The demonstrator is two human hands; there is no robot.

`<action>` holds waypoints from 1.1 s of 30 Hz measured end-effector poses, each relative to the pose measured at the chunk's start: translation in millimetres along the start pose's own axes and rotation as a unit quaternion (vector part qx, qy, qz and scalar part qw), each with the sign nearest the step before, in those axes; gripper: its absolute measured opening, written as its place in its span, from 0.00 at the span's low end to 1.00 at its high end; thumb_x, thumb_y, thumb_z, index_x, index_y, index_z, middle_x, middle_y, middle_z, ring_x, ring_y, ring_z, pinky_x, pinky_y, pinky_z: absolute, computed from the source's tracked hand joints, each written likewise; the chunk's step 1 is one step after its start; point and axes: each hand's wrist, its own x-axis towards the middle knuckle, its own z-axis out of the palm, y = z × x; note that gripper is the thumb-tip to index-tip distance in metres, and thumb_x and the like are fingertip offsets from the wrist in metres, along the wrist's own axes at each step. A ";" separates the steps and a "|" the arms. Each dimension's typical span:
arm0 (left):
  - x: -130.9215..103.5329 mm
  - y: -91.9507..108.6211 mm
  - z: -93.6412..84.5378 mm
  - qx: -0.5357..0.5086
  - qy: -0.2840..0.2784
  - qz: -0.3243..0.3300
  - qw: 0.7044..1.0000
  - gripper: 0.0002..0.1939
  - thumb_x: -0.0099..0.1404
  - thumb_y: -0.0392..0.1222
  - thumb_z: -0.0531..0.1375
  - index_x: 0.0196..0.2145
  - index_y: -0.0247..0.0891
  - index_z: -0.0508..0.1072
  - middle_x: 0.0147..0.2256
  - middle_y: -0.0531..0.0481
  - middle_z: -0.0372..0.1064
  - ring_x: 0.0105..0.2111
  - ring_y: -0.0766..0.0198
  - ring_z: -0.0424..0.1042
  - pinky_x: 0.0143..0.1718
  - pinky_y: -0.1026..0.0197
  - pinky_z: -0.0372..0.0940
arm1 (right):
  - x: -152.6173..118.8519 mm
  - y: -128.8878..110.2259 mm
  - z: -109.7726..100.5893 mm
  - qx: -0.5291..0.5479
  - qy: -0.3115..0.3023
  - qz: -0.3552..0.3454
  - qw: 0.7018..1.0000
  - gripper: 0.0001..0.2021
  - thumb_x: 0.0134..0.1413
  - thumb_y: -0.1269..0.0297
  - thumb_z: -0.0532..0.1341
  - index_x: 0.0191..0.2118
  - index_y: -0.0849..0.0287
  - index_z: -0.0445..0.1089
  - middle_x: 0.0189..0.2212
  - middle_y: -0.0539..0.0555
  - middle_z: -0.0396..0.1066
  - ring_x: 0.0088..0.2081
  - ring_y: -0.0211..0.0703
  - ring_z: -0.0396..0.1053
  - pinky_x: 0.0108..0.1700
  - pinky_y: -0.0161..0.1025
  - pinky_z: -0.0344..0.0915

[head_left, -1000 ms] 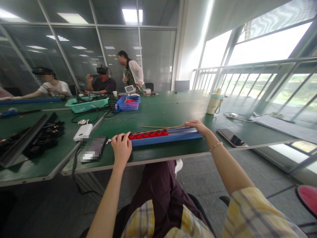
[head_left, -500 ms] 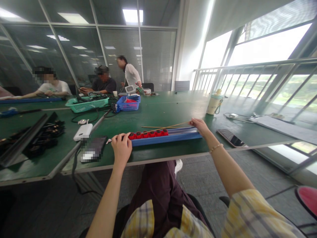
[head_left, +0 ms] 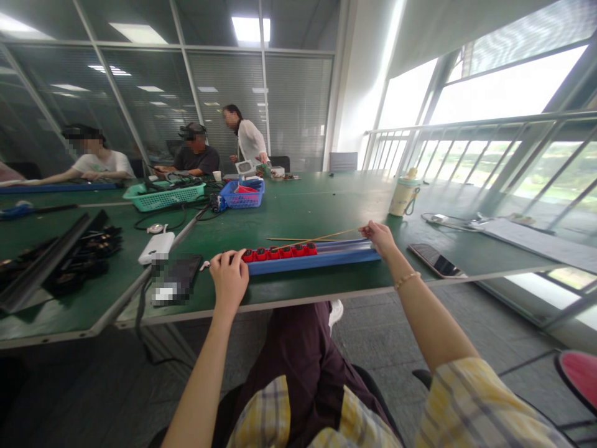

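A long, narrow blue tray [head_left: 308, 264] lies near the front edge of the table, with a row of several small red blocks [head_left: 285, 251] with dark centres in its left part. My left hand [head_left: 229, 274] is wrapped around the tray's left end, with fingertips by the leftmost red block; its grip is partly hidden. Above the right end, my right hand [head_left: 377, 238] pinches a thin wooden stick [head_left: 333, 234], which slants down leftward to the red blocks. Behind the tray, a second thin stick [head_left: 282, 239] lies on the table.
A black phone [head_left: 180, 279] and white charger [head_left: 157, 248] lie left; another phone [head_left: 436, 259] lies right. A bottle [head_left: 403, 195] stands behind my right hand. Green [head_left: 165, 198] and blue baskets [head_left: 242, 198] sit farther back. Three people are across the table.
My right hand has shifted slightly to the right with the stick, whose lower end stays over the red blocks. My left hand and the tray look unmoved.
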 end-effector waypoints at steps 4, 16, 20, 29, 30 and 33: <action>-0.4 0.7 -1.0 0.000 -0.004 -0.006 1.000 0.19 0.68 0.39 0.51 0.51 0.41 0.77 0.47 0.41 0.70 0.51 0.47 0.58 0.53 0.47 0.57 | -1.9 -3.7 0.6 -0.025 -0.001 -0.006 1.000 0.31 0.38 0.28 0.63 0.21 0.54 0.58 0.22 0.56 0.72 0.25 0.42 0.67 0.32 0.43 0.67; -0.5 0.6 -2.6 -0.008 -0.014 -0.015 1.000 0.19 0.68 0.39 0.51 0.50 0.42 0.77 0.47 0.40 0.69 0.51 0.47 0.57 0.54 0.46 0.57 | -4.3 -3.4 4.0 -0.070 -0.001 -0.009 0.998 0.30 0.43 0.30 0.62 0.24 0.57 0.70 0.24 0.59 0.75 0.24 0.41 0.67 0.32 0.42 0.68; -0.5 3.8 -5.3 -0.013 -0.008 -0.031 0.999 0.19 0.67 0.39 0.52 0.50 0.41 0.77 0.49 0.39 0.68 0.52 0.47 0.57 0.54 0.45 0.56 | -5.0 -2.2 4.1 -0.088 -0.010 -0.009 0.996 0.28 0.44 0.34 0.64 0.24 0.59 0.73 0.26 0.60 0.77 0.25 0.40 0.67 0.33 0.42 0.69; 3.2 8.3 -19.3 0.070 0.097 -0.238 0.964 0.18 0.69 0.46 0.50 0.51 0.39 0.71 0.57 0.35 0.58 0.57 0.38 0.52 0.54 0.35 0.51 | -6.9 -5.0 3.3 -0.126 -0.041 -0.020 0.991 0.29 0.41 0.32 0.63 0.24 0.58 0.74 0.26 0.59 0.76 0.27 0.42 0.66 0.33 0.42 0.65; 3.7 6.2 -18.0 0.073 0.097 -0.246 0.962 0.18 0.69 0.46 0.50 0.51 0.39 0.70 0.57 0.35 0.57 0.58 0.37 0.52 0.54 0.35 0.51 | -7.0 -5.4 3.5 -0.125 -0.043 -0.018 0.991 0.29 0.40 0.31 0.64 0.23 0.58 0.74 0.26 0.59 0.76 0.27 0.42 0.65 0.33 0.42 0.65; 4.2 -1.3 -10.7 0.081 0.101 -0.275 0.953 0.19 0.69 0.48 0.50 0.52 0.38 0.69 0.57 0.32 0.55 0.59 0.36 0.51 0.55 0.33 0.50 | -7.7 -6.2 4.0 -0.134 -0.045 -0.020 0.990 0.30 0.41 0.31 0.63 0.24 0.58 0.74 0.25 0.58 0.75 0.27 0.42 0.65 0.33 0.42 0.65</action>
